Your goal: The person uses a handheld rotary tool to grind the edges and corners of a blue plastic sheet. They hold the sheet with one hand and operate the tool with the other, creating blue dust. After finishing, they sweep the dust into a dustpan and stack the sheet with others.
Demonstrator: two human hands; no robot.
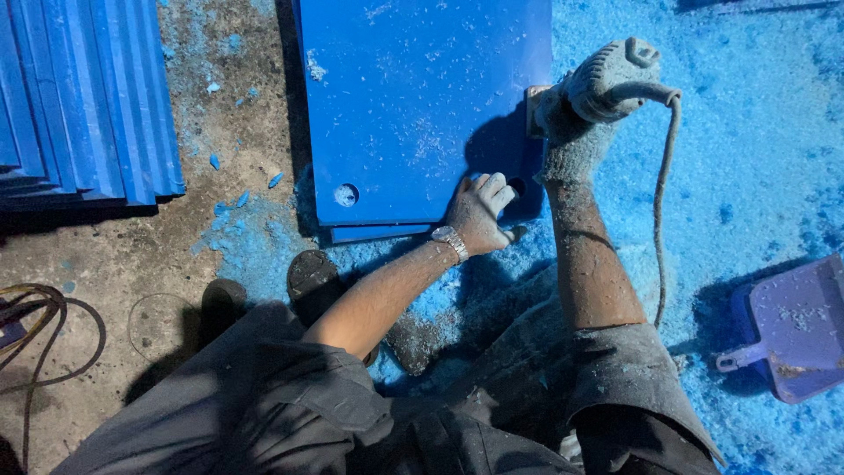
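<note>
Dusty concrete floor (132, 255), blue shavings (756, 132), blue panels (413, 97), stacked blue sheets (83, 97), purple dustpan (796, 325), cables (40, 317)

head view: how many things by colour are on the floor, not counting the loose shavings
Blue: 2, the blue sheet under the left hand and the stack of blue sheets
Purple: 1, the dustpan
Grey: 1, the power tool in the right hand
Total: 4
</note>
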